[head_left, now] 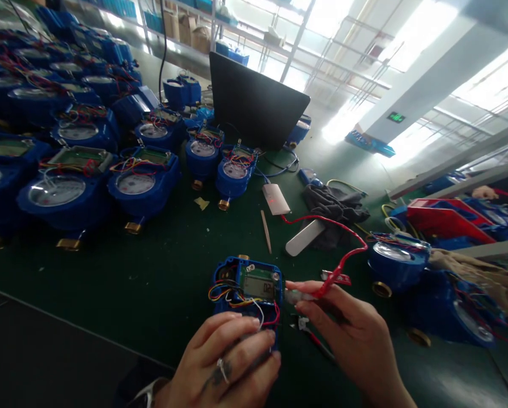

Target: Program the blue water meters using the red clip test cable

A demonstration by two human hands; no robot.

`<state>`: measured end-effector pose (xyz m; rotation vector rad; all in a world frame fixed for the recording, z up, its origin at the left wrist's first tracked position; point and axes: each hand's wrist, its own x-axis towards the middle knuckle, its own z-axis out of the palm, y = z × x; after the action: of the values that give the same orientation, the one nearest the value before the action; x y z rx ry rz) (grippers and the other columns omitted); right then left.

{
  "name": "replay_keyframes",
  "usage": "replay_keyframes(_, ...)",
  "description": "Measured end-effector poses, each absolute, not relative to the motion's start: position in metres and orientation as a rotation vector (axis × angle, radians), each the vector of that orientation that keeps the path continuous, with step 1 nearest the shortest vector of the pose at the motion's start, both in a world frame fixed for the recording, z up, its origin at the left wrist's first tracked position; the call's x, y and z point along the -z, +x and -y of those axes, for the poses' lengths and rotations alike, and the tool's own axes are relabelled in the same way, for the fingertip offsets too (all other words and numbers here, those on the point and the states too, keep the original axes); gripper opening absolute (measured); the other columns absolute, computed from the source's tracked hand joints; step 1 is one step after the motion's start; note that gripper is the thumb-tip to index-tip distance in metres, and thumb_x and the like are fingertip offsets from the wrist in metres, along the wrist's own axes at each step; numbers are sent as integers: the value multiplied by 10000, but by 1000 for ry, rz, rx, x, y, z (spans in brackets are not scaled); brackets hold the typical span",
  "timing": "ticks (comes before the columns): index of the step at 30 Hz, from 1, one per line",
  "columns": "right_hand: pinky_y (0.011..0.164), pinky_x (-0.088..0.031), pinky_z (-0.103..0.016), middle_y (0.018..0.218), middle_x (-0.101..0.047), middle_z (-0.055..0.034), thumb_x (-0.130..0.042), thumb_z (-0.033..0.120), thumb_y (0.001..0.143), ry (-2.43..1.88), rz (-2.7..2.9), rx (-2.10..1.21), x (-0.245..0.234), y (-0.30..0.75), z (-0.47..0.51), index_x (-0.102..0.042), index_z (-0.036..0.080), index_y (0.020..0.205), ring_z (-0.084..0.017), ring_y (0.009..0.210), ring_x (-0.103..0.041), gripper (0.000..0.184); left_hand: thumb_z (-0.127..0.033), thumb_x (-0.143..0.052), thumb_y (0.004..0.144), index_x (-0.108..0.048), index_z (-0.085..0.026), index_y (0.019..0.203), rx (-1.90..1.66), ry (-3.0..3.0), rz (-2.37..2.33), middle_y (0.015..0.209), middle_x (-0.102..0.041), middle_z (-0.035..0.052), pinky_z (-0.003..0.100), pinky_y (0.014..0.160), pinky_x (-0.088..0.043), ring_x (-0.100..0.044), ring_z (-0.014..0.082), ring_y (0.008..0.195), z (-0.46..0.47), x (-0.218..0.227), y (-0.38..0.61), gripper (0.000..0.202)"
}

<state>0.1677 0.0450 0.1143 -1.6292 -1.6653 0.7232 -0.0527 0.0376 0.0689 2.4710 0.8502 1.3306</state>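
Observation:
A blue water meter (246,283) lies open on the green table, showing a small LCD board and coloured wires. My left hand (228,357) wraps its fingers over the meter's near end, a ring on one finger. My right hand (347,334) pinches a small clear connector on a red cable (343,258) right beside the meter's right side. That red cable curves back to a white box (275,198) with a red light. Small cutters (311,334) lie on the table under my right hand.
Many blue meters (139,184) with open wiring crowd the left and back. A black panel (254,105) stands behind. A grey cloth (334,207), a white flat tool (305,237), a wooden stick (266,231) and more meters (396,260) lie to the right.

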Motion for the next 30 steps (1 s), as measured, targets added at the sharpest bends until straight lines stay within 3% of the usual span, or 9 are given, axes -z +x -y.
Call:
replay_keyframes(9, 563, -561, -112, 806, -801, 58, -694, 179, 835, -1589, 1776, -692, -118, 166, -52, -764, 270, 968, -103, 618, -737, 176, -212, -549, 1007, -732, -222, 938, -1340, 2256, -905, 961, -775, -59, 230, 1042, -444, -635, 105, 1023, -31, -66, -47, 196)
replay_keyframes(16, 592, -554, -99, 826, -796, 82, -700, 202, 852, -1623, 1733, -723, -109, 171, -45, -753, 324, 1007, -87, 631, -733, 205, -222, -509, 1024, -735, -215, 939, -1298, 2244, -865, 964, -771, -48, 223, 989, -476, -629, 117, 1031, -31, -65, -49, 242)
replay_keyframes(30, 591, -551, -113, 817, -794, 66, -717, 234, 839, -1683, 1705, -781, -113, 169, -48, -757, 312, 961, -93, 629, -722, 151, -209, -504, 1020, -734, -187, 950, -1295, 2213, -819, 971, -767, -23, 222, 904, -521, -636, 140, 1011, -34, -65, -48, 241)
